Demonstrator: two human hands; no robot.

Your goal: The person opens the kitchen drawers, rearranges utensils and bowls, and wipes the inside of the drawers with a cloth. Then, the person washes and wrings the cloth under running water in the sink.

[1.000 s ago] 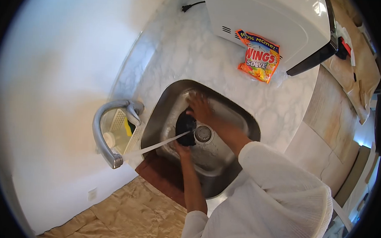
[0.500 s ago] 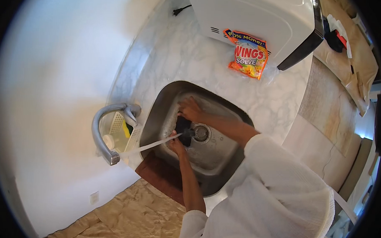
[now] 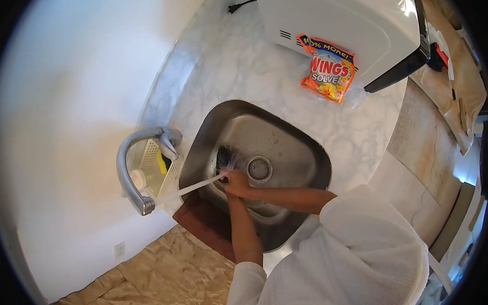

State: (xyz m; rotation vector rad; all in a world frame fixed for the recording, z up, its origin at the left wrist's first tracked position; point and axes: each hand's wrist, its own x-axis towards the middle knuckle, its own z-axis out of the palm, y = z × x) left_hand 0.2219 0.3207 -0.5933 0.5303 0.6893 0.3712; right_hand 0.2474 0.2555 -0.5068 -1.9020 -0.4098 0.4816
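Observation:
A dark cloth (image 3: 223, 156) hangs from my hands at the left side of the steel sink (image 3: 303, 149), small and wet. My right hand (image 3: 238, 183) is closed round its near end. My left hand (image 3: 225, 187) is pressed up against the right one and partly hidden by it, and also seems to grip the cloth. Water runs in a slanting stream (image 3: 191, 188) from the curved faucet (image 3: 143, 203) and splashes over the cloth and fingers. Right of the hands lies the round drain (image 3: 260, 169).
A caddy (image 3: 169, 177) holding a yellow-and-dark sponge (image 3: 162, 163) stands behind the faucet. On the marbled counter (image 3: 242, 61) lie an orange WINGS SOLVE packet (image 3: 330, 69) and a black plug (image 3: 234, 8), near a white appliance (image 3: 340, 21). Brown cloth (image 3: 170, 268) covers something below.
My right hand has come down from the cloth's far end to meet my left hand. The cloth is now bunched smaller, and the foamy water on the sink floor has mostly gone.

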